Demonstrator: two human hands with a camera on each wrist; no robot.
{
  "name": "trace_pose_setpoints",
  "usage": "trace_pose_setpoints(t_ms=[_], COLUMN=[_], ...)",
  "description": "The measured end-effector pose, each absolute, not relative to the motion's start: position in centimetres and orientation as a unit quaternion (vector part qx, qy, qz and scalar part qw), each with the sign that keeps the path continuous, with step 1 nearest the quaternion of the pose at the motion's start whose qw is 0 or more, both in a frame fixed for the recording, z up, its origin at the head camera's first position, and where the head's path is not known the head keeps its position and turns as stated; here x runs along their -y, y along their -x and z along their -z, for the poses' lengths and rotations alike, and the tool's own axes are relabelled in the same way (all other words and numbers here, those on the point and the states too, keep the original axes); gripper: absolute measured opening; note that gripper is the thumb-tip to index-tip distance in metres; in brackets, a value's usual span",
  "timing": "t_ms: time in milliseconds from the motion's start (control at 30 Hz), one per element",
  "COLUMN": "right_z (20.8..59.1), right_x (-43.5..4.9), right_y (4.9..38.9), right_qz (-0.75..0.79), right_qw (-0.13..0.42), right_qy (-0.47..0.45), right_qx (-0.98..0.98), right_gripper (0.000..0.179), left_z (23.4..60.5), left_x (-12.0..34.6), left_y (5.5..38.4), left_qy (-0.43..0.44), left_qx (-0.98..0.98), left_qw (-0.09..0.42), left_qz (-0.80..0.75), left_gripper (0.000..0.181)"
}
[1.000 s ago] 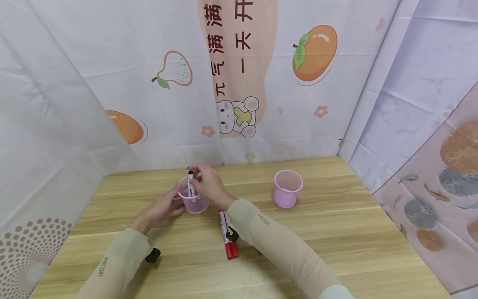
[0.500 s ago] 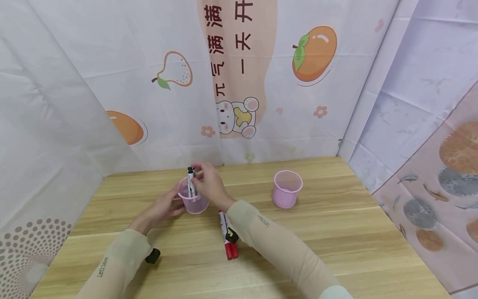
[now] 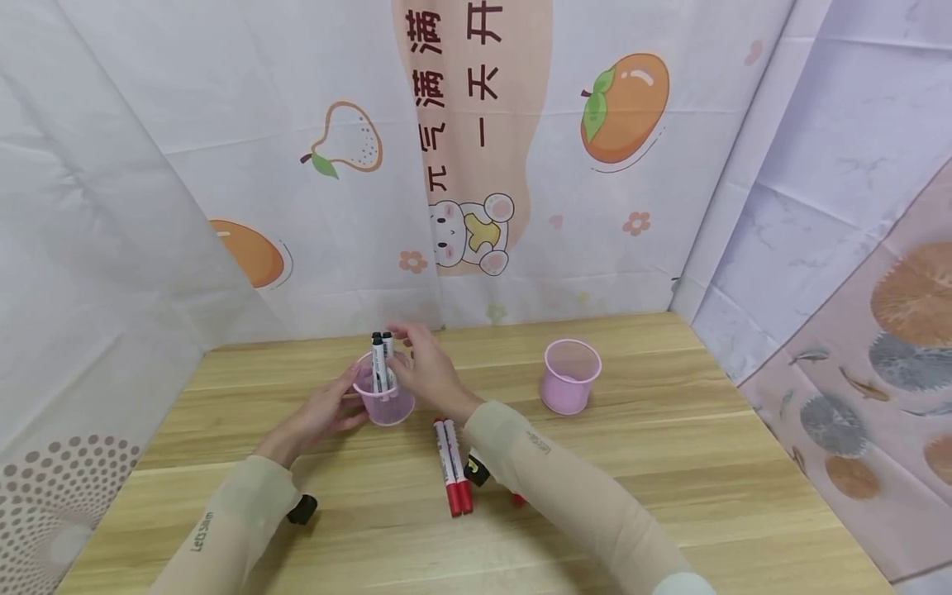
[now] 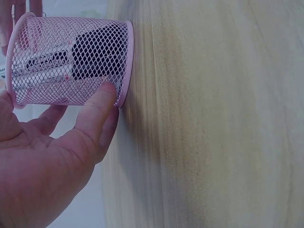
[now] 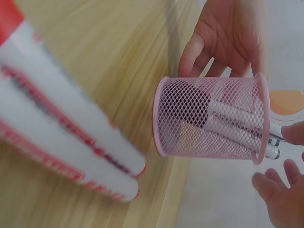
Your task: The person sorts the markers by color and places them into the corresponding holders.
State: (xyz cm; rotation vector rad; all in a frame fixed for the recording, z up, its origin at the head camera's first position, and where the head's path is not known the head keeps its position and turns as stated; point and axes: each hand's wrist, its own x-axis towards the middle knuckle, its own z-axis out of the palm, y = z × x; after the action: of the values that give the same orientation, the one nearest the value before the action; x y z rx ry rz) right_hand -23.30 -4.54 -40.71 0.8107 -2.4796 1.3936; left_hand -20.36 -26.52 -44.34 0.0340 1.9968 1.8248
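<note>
A pink mesh pen cup stands on the table with several black-capped white markers upright inside, cap ends down in the left wrist view. My left hand holds the cup from the left, its thumb against the mesh near the base and other fingers behind. Just right of the marker tops, my right hand has its fingers spread apart. In the right wrist view its thumb is right at the marker ends, and the other fingers stand away from them.
Two red-capped white markers lie side by side in front of the cup. A red tip shows from under the right sleeve. A second pink mesh cup stands to the right. A printed curtain hangs behind the table.
My right hand has loosened its fingers from the markers and shifted slightly right. More of the markers' tops now show. My left hand stays on the cup.
</note>
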Motion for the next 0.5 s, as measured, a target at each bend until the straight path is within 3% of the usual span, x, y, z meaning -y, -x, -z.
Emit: trace_pose_setpoints(t_ms=[333, 500], right_z=[41.2, 41.9], right_x=[3.3, 2.9], right_y=[22.7, 22.7], right_qz=[-0.458, -0.466], right_qw=[0.015, -0.014], right_qy=[-0.286, -0.304], right_qx=[0.841, 0.830], right_gripper=[0.064, 0.059], left_z=[44.3, 44.3], left_x=[26.7, 26.5], left_y=[20.4, 20.4], left_qy=[-0.014, -0.009], left_qx=[-0.723, -0.721], left_qw=[0.215, 0.216], left_qz=[-0.657, -0.659], left_gripper=[0.086, 0.087])
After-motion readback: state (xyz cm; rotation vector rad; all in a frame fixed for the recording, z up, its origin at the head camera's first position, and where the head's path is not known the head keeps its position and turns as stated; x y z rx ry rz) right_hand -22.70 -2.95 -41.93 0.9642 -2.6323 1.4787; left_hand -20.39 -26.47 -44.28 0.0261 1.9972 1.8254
